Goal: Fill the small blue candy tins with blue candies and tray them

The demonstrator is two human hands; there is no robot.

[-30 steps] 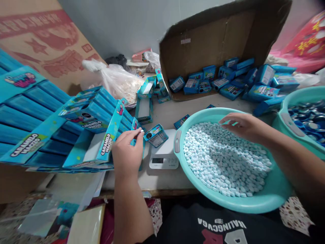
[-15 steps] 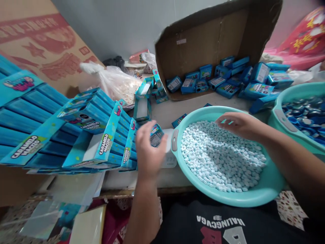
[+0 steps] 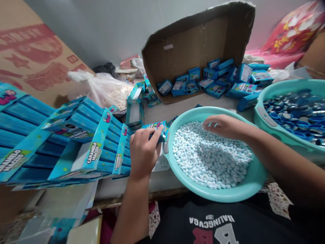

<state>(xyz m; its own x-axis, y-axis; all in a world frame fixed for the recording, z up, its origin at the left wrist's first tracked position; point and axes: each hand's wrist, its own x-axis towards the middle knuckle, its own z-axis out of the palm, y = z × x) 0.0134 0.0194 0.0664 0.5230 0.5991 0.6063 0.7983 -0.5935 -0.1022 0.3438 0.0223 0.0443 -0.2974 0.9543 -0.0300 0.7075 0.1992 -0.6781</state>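
My left hand (image 3: 144, 149) grips a small blue candy box (image 3: 164, 130), thumb and fingers at its sides, above a mostly covered white device (image 3: 161, 165) that looks like a scale. The box is beside the handle of a turquoise basin (image 3: 189, 181). Pale blue and white candies (image 3: 215, 169) fill much of that basin. Over their far side hovers my right hand (image 3: 218, 125), its fingers loosely curled with small gaps between them and nothing visible in them. Left of my left hand stand display trays (image 3: 95, 152) packed with blue boxes, lettered "CARAMELO MACIZO".
An open cardboard box (image 3: 182, 51) lies on its side behind, with blue candy boxes (image 3: 215, 88) spilling out. Another turquoise basin (image 3: 266, 127) at right holds blue and silver pieces. Empty-looking trays (image 3: 134, 113) and a tied plastic bag (image 3: 109, 91) stand at back left.
My left hand was open above the small box on the scale; it has closed on the box and raised it. My right hand stays over the candies. The view has shifted slightly right.
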